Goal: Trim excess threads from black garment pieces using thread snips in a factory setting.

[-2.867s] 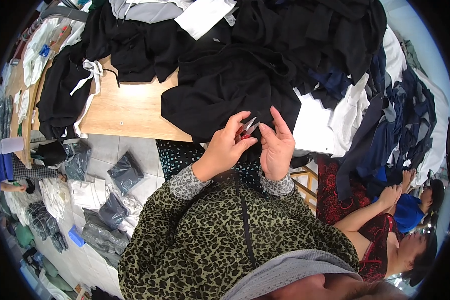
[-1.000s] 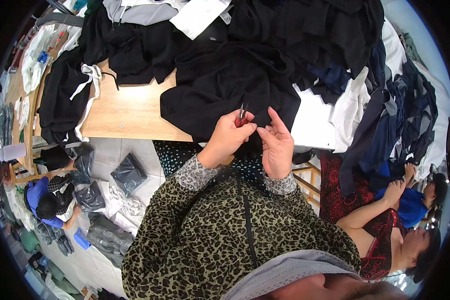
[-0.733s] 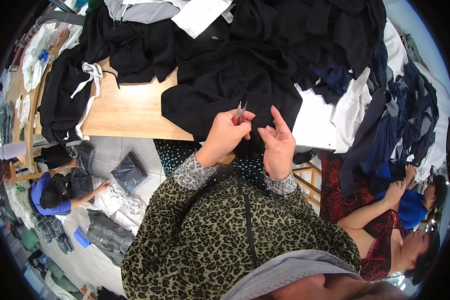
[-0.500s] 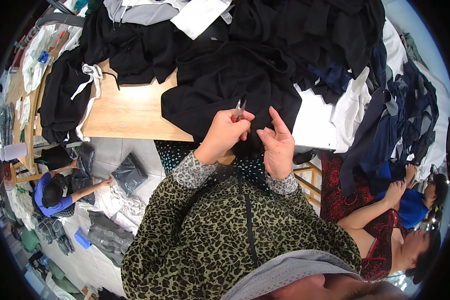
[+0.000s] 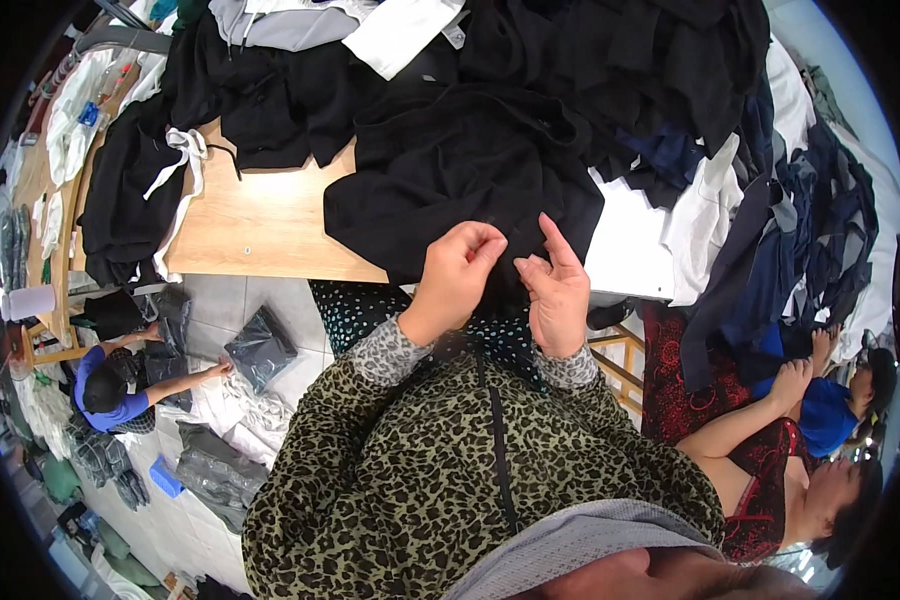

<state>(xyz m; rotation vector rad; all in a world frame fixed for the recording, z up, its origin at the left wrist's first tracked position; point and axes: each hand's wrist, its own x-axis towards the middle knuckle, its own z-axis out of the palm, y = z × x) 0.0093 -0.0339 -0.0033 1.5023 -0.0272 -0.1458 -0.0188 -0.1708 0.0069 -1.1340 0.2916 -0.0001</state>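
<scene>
A black cloth garment [image 5: 440, 165] lies bunched on the table's front edge, part of it hanging down between my hands. My left hand [image 5: 455, 275] is closed, with thumb and forefinger pinched together in front of the cloth. The small red-handled thread snips it held a moment ago are hidden now, apparently within the curled fingers. To its right, my right hand [image 5: 555, 295] has its forefinger stretched upward. The right thumb presses toward the bent middle finger beside the black cloth. Whatever lies in that pinch is too small to make out.
Dark garments [image 5: 620, 60] are heaped along the far side of the wooden table [image 5: 260, 225]. White cloth [image 5: 625, 235] lies to the right, a white drawstring [image 5: 185, 165] at left. One co-worker [image 5: 115, 390] bends over floor bundles; two others [image 5: 770, 440] are at the right.
My left hand has turned and drawn its fingers into a pinch, and the snips' blades have gone out of sight. The right hand and the garment have barely moved.
</scene>
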